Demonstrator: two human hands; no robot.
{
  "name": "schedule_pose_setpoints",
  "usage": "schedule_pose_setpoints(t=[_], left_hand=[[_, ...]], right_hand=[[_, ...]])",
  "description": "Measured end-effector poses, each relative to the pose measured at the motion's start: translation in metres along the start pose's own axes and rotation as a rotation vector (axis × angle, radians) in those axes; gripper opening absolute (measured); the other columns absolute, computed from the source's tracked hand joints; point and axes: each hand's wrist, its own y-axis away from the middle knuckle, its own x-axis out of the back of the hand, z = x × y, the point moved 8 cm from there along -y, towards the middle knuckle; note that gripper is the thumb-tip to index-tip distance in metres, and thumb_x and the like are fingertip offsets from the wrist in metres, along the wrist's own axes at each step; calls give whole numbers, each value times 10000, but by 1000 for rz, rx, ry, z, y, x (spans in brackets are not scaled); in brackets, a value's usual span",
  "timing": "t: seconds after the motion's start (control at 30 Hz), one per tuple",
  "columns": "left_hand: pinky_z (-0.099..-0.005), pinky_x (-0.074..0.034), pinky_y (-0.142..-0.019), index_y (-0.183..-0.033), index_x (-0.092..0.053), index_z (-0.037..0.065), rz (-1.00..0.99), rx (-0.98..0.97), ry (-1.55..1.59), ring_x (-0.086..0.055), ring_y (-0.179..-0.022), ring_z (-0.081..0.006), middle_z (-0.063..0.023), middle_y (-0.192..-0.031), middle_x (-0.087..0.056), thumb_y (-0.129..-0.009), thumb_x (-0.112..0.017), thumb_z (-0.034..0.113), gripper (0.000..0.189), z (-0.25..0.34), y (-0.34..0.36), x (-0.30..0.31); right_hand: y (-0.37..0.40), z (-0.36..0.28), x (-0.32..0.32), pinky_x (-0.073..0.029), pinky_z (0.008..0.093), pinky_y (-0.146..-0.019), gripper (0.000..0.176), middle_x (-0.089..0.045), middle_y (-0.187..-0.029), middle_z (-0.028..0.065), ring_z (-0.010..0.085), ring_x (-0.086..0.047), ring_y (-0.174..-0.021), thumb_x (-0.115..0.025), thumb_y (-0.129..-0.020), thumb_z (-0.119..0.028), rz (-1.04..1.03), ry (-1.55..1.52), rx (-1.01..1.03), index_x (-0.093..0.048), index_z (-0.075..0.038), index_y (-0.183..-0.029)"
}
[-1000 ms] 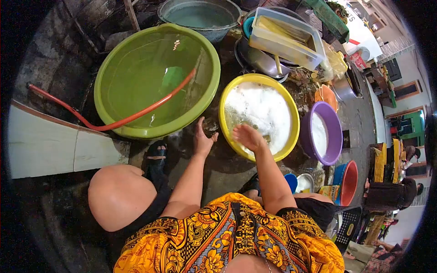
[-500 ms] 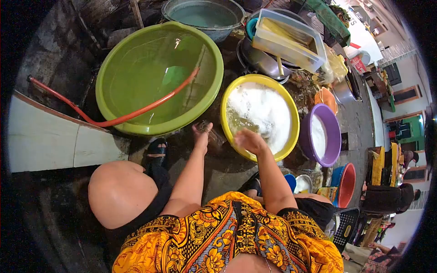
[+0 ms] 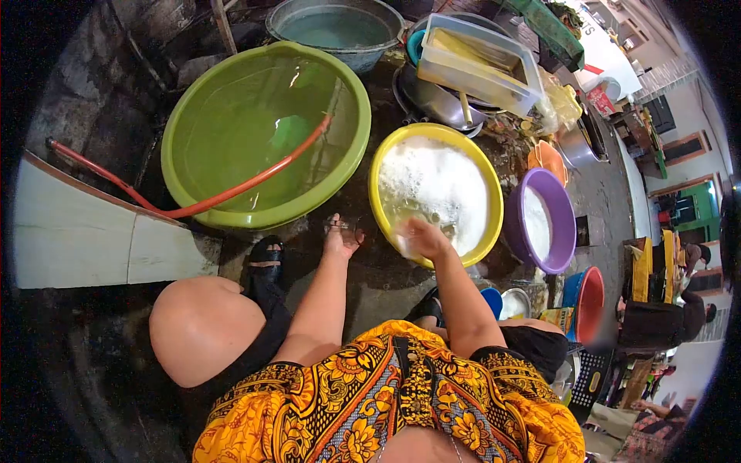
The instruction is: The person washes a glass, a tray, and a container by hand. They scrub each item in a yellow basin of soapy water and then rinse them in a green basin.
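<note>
My left hand (image 3: 343, 238) is over the dark wet floor between the green basin and the yellow basin. Its fingers curl around something see-through, faint against the floor; I cannot tell its kind. My right hand (image 3: 421, 238) is at the near rim of the yellow basin (image 3: 495, 180), smeared by motion, its fingertips overlapping the rim and the suds. White foam (image 3: 451, 185) covers most of the water in that basin. To the left, the wide green basin (image 3: 176, 177) holds clear water, with an orange hose (image 3: 255, 185) lying across its rim into it.
A purple basin (image 3: 565, 220) with foam stands right of the yellow one. Behind are a grey tub (image 3: 374, 58) of water, a clear plastic box (image 3: 502, 89) and metal pans (image 3: 436, 96). A red basin (image 3: 590, 305) is near my knee. People (image 3: 656, 324) are at the far right.
My left hand has turned, its fingers now pointing more upward, and the see-through thing no longer shows to its right. My right hand stays by the yellow rim. The view has shifted slightly.
</note>
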Motion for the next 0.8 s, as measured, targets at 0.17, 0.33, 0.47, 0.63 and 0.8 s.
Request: schedule_pose_setpoints(t=[0.17,0.33,0.47,0.63,0.8], left_hand=[[-383,-446,-798,-1164,-374,88,115,-244,-165,-501,-942,-244,-89,-1131,-480,-763,-701,271,549,21,-12,0],[-409,-411,-862,-1148,-368,41,205,-1013,-780,-482,-1007,-280,-139,-1120,-451,-716,-740,287,621,66,70,-62],[-388,-417,-830,-1120,-364,64,83,-1253,-1240,-473,-968,-271,-125,-1064,-412,-733,-724,172,538,54,131,-113],[-427,-400,-865,-1097,-390,76,-253,-1650,-1453,-457,-1015,-371,-182,-1092,-422,-686,-723,122,531,29,205,-195],[-437,-384,-894,-1166,-376,48,-275,-1782,-1155,-446,-1068,-370,-210,-1157,-421,-701,-721,133,585,83,236,-271]], right_hand=[[61,-55,-130,-446,424,-872,379,-584,-1136,130,277,-556,-1028,-461,-906,-270,-114,646,143,-519,-40,-1201],[129,-126,-134,-422,342,-904,357,-596,-1116,136,250,-570,-1000,-561,-849,-279,187,1400,332,-585,-81,-1145],[226,-182,-130,-394,327,-933,328,-577,-1166,109,216,-524,-1088,-589,-841,-208,280,1722,649,-580,-73,-1139],[340,-240,-75,-407,300,-906,325,-586,-1133,100,191,-540,-1034,-565,-851,-162,542,1551,737,-562,-21,-1144],[371,-252,75,-454,286,-713,328,-617,-1002,62,135,-557,-865,-596,-821,-213,673,1054,646,-591,-54,-1108]])
